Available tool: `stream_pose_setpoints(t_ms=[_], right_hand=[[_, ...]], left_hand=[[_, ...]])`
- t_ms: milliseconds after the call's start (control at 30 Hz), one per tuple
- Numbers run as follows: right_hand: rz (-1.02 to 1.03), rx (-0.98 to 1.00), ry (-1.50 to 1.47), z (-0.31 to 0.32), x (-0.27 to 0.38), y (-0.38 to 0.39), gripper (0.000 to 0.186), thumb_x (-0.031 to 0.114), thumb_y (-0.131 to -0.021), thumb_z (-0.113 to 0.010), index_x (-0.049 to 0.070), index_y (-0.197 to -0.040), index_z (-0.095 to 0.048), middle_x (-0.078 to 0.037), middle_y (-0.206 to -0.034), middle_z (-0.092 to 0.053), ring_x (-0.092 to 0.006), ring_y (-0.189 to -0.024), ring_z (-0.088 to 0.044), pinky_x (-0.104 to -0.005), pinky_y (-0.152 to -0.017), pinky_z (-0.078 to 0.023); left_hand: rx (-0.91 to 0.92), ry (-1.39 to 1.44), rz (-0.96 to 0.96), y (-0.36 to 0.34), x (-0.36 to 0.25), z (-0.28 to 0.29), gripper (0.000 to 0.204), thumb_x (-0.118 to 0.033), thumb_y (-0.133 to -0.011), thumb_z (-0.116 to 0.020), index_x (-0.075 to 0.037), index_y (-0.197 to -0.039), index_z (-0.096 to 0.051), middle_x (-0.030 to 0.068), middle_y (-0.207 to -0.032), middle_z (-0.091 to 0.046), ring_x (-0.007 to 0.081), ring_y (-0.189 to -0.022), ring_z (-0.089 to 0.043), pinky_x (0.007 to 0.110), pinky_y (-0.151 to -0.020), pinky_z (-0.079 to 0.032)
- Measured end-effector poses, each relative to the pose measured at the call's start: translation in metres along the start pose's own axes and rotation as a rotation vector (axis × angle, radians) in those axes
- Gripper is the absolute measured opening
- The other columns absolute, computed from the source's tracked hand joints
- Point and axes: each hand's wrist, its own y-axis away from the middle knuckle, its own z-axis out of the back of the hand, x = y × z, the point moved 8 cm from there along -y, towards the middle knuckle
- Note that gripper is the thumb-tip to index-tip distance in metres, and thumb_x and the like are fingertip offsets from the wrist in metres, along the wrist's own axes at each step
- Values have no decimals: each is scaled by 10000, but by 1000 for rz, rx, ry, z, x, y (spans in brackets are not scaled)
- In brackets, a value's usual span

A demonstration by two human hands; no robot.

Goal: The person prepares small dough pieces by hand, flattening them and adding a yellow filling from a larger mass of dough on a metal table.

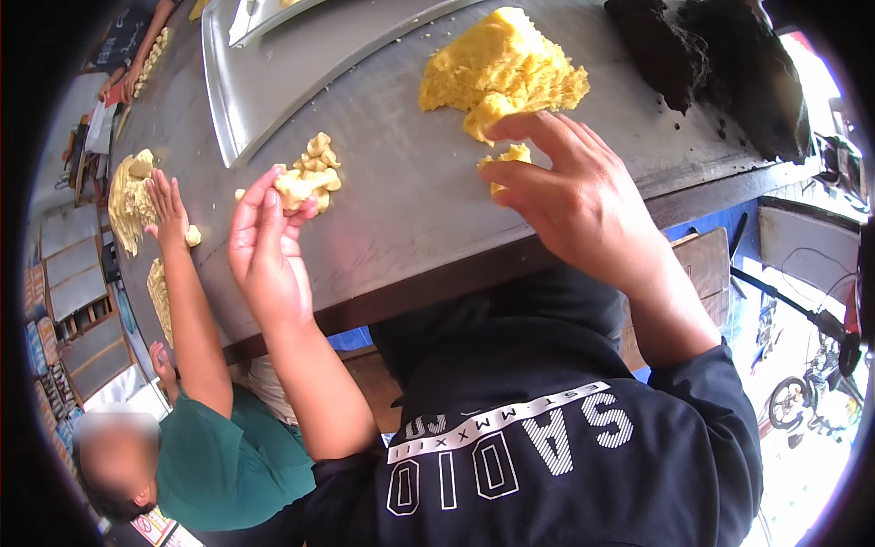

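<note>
My left hand [271,260] pinches a small pale yellow dough piece [293,190] between thumb and fingers. Just behind it on the metal table lies a cluster of little dough pieces [319,162], partly hidden by the held piece. My right hand [583,196] curves over the table with thumb and fingers apart. Its fingertips are at the near edge of a large, rough yellow dough lump [501,59]. A small yellow dough bit [513,155] shows in the gap, against the thumb; whether it is stuck there or lying on the table is unclear.
A metal tray [223,109] rests at the far left of the table [401,210]. Dark, dirty-looking material [720,73] covers the far right corner. At left, a co-worker in a green shirt [228,456] reaches beside more dough [132,201]. Another person's arms [146,55] are farther back.
</note>
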Motion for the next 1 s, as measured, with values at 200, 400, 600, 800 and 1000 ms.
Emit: stream_pose_setpoints(t_ms=[200,400,600,800,1000], right_hand=[[-6,-123,-105,-25,33,-33,317,268,-932,-879,79,-1176,-807,-167,-1507,-666,-360,-1333,-652,-485,-1106,-579],[60,-176,-137,-14,44,-40,189,218,-1001,-799,59,-1093,-756,-168,-1508,-679,-376,-1330,-662,-506,-1062,-592],[51,-209,-140,-9,54,-54,305,218,-1001,-817,60,-1236,-706,-166,-1418,-727,-388,-1249,-704,-488,-1010,-607],[-141,154,-721,-69,36,-51,470,214,-996,-878,13,-1399,-744,-222,-1100,-855,-431,-1053,-827,-504,-913,-651],[-52,102,-519,-57,37,-48,238,167,-958,-898,60,-1164,-840,-123,-986,-837,-376,-896,-809,-480,-795,-637]], left_hand=[[219,246,176,39,18,-69,257,-126,-1161,-746,-3,-1387,-751,71,-1261,-775,144,-1095,-739,384,-959,-653],[57,327,108,40,14,-34,290,-142,-1178,-721,-17,-1439,-696,99,-1275,-779,182,-1117,-759,397,-1016,-631],[27,569,303,46,23,-13,324,-173,-1208,-668,-18,-1490,-639,123,-1330,-775,223,-1196,-771,397,-1077,-624],[147,348,182,59,-6,-47,323,-35,-1133,-753,3,-1445,-679,48,-1191,-740,131,-1070,-719,344,-1021,-628],[204,256,101,62,6,-36,356,-48,-1128,-767,3,-1469,-680,49,-1249,-740,137,-1090,-715,353,-989,-616]])
